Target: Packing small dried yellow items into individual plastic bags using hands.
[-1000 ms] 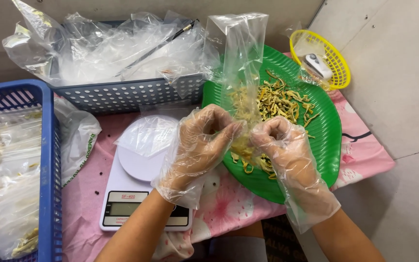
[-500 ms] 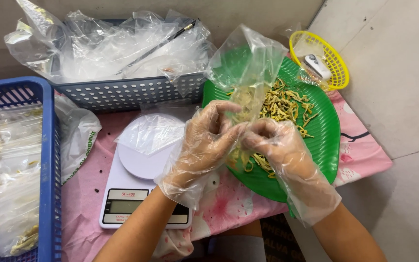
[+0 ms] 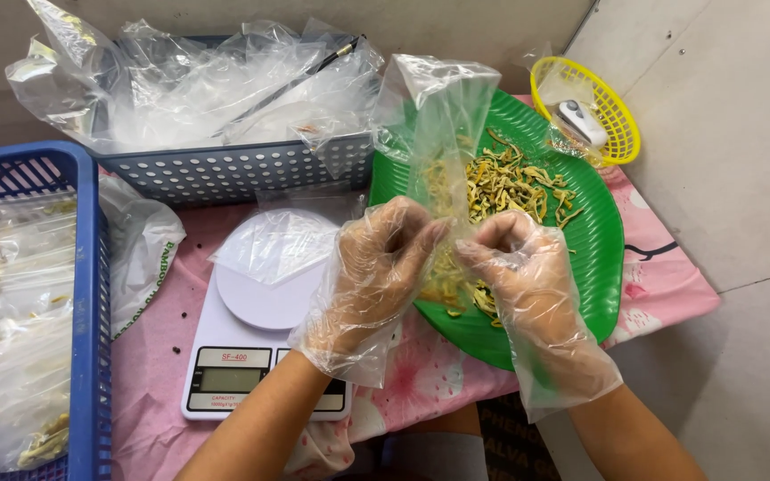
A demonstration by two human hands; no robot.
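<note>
Both my hands wear loose clear plastic gloves. My left hand [image 3: 376, 267] and my right hand [image 3: 523, 267] pinch the lower end of a clear plastic bag [image 3: 438, 125] between them. The bag stands upright over a green leaf-shaped plate [image 3: 594, 240], its open top puffed out. Yellow dried strips [image 3: 514, 183] lie heaped on the plate behind the bag, and some show through the bag near my fingers.
A white digital scale [image 3: 260, 338] with a plastic sheet on its pan stands left of my hands. A grey perforated basket [image 3: 233, 169] holds clear bags. A blue crate [image 3: 91, 294] at left holds filled packets. A yellow basket [image 3: 599, 111] sits at back right.
The bag tipped to the right half a second ago and now stands upright again. My hands stayed together at its lower end, shifting only slightly.
</note>
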